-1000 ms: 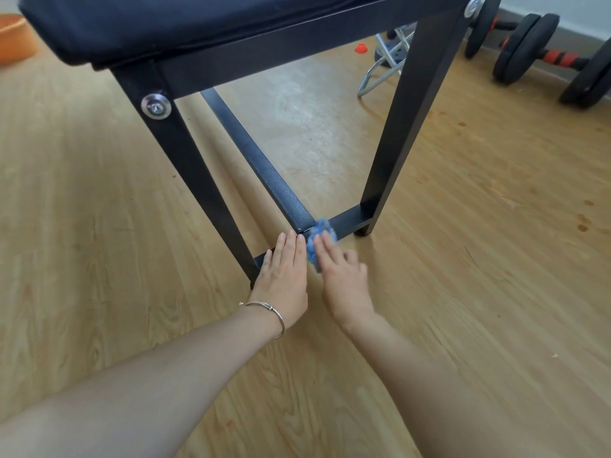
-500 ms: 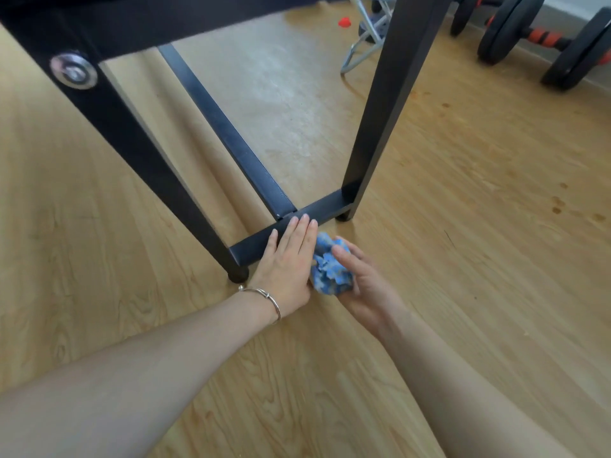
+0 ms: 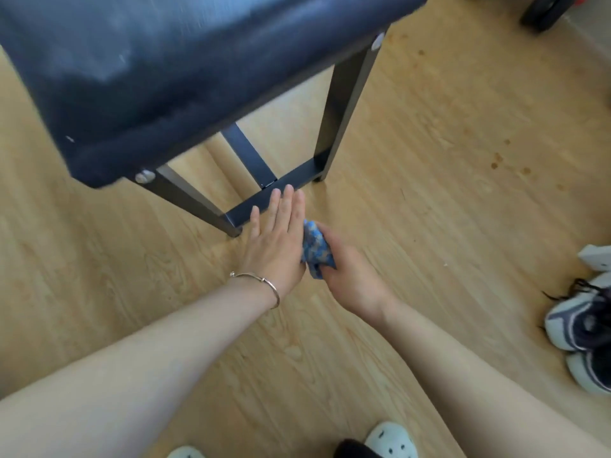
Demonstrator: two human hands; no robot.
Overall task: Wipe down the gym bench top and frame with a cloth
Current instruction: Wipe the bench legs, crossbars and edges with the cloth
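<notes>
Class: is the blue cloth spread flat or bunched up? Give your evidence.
Bunched up. The blue cloth is a crumpled wad, gripped in the right hand.

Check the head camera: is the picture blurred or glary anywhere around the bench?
Head view: the bench pad is smeared by motion blur with a pale sheen; the left hand, right hand and cloth are only slightly soft; the shoes at the right edge are blurred.

A: The bench top [image 3: 165, 77] wears a dark, leather-like cover, faintly glossy; the frame [image 3: 344, 104] is matt black metal.
B: The cloth [image 3: 315, 249] is blue, nubbly fabric; the floor [image 3: 429, 193], smooth pale wood grain.
</notes>
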